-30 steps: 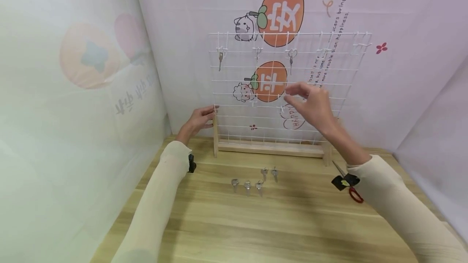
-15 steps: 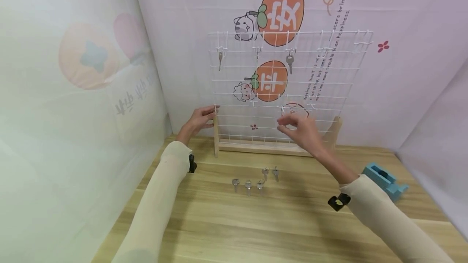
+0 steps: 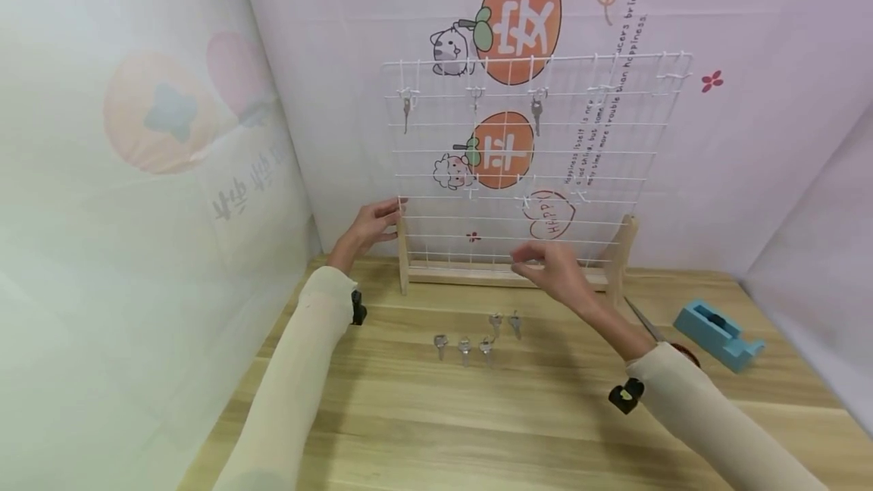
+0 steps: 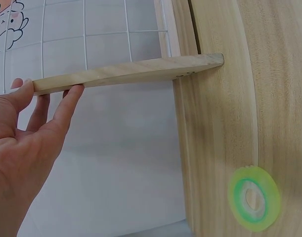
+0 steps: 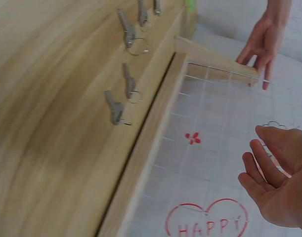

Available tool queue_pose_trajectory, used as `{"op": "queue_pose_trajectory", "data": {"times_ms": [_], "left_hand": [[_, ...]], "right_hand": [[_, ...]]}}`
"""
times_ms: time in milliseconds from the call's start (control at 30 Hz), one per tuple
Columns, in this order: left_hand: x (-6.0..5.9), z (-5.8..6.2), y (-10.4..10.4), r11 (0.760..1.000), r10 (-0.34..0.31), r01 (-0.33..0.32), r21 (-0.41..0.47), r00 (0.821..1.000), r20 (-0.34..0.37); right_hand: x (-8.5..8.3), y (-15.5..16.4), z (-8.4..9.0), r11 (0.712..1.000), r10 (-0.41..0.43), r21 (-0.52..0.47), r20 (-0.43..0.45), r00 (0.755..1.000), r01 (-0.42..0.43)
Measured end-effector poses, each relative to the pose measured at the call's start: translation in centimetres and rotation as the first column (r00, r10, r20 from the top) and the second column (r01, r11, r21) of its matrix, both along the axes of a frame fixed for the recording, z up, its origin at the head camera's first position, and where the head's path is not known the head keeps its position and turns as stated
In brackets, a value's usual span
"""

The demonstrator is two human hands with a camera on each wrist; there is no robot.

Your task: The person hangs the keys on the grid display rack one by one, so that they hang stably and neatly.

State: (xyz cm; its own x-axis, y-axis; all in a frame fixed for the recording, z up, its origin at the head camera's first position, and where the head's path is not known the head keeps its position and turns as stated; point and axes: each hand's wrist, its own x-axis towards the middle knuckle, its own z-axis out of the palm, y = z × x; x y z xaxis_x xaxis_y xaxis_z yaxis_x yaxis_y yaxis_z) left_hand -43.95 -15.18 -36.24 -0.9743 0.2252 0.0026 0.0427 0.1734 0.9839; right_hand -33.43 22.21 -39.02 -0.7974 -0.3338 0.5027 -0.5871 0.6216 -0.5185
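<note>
My left hand (image 3: 371,224) holds the top of the left wooden upright (image 4: 131,73) of a rack, thumb at its end and fingers along its side. My right hand (image 3: 555,271), fingers bent loosely with nothing between them, is in front of the rack's lower part. A white wire grid (image 3: 580,139) rises from the wooden base. Three keys hang from hooks near its top, including the right one (image 3: 536,116). Several more keys with rings lie on the table; of the back pair, the right key (image 3: 515,326) is nearest my right hand.
Scissors (image 3: 644,318), partly behind the right sleeve, and a blue tape dispenser (image 3: 716,336) lie on the right. A green-yellow tape roll (image 4: 269,197) lies near the left upright. White printed sheets (image 3: 682,173) stand behind and on both sides.
My right hand has come down from mid-grid to the rack's base. The right hanging key has swung a little. My left hand has stayed at the upright.
</note>
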Motion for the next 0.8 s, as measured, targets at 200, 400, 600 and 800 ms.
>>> {"op": "queue_pose_trajectory", "data": {"times_ms": [200,400,600,800], "left_hand": [[0.0,0.2,0.0,1.0,-0.009,0.009,-0.006,1.0,-0.009],[0.3,0.2,0.0,1.0,-0.011,0.011,0.008,1.0,0.002],[0.2,0.1,-0.2,1.0,-0.017,0.017,0.005,1.0,-0.006],[0.2,0.1,-0.2,1.0,-0.017,0.017,0.015,1.0,-0.001]], "right_hand": [[-0.7,0.2,-3.5,0.999,0.005,0.041,0.034,0.999,-0.006],[-1.4,0.0,-6.8,0.994,0.01,0.111,0.103,0.995,-0.022],[-1.7,-0.4,-8.9,0.988,0.007,0.148,0.16,0.987,-0.031],[-2.0,-0.7,-9.9,0.983,0.037,0.174,0.156,0.987,-0.065]]}}
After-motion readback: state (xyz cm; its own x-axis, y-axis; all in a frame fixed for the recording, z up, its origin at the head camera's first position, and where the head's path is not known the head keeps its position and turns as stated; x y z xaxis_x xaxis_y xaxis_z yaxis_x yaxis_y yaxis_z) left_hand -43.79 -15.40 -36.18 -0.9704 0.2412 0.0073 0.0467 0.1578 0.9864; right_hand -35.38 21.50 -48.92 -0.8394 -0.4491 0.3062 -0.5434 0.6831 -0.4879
